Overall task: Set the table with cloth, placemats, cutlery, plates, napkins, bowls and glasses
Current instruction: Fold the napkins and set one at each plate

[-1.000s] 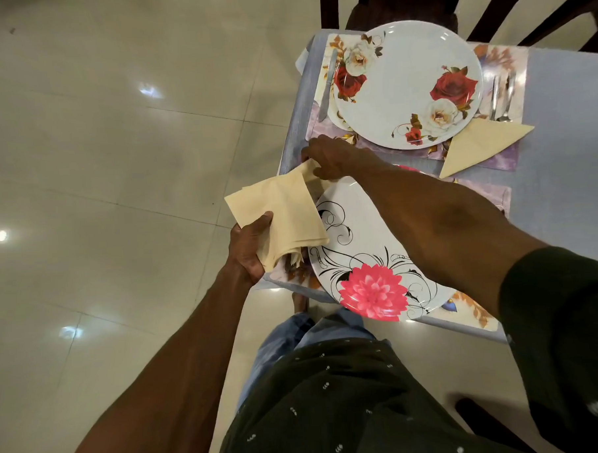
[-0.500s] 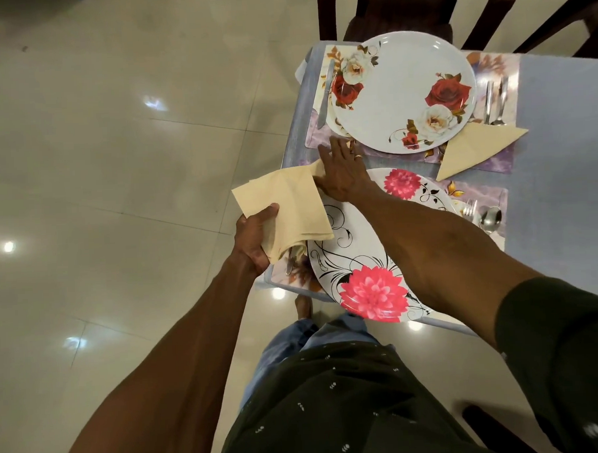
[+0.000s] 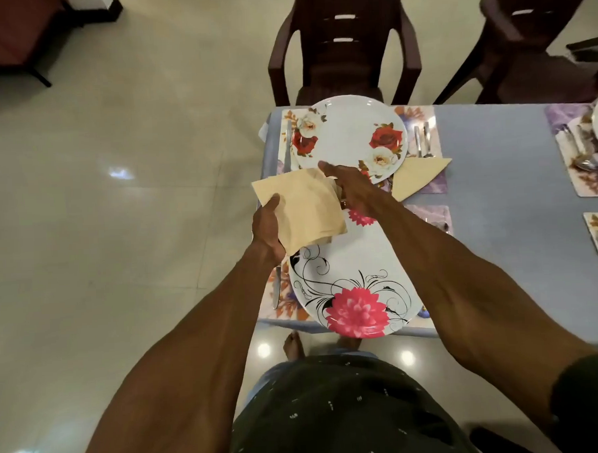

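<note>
While your left hand grips the stack of cream napkins from below, thumb laid across the near-left corner and fingers curled underneath, the stack hangs in the air over the left end of the bench, above the far edge of the pink-flower plate. Your right hand reaches across to the stack's far-right corner; its fingers are at the napkin edge, but you cannot tell from this view whether they pinch it or merely touch it. The pink-flower plate sits on a floral placemat at the near-left corner of the bench, with a knife on the mat just left of the plate. Beyond it the rose plate rests on its own placemat, a knife to its left, cutlery to its right, and a folded napkin lying as a triangle at the plate's near-right. Two more placemats with cutlery show at the right edge. A blue-grey cloth covers the bench, and two dark brown chairs stand at the far side on the pale tiled floor
</note>
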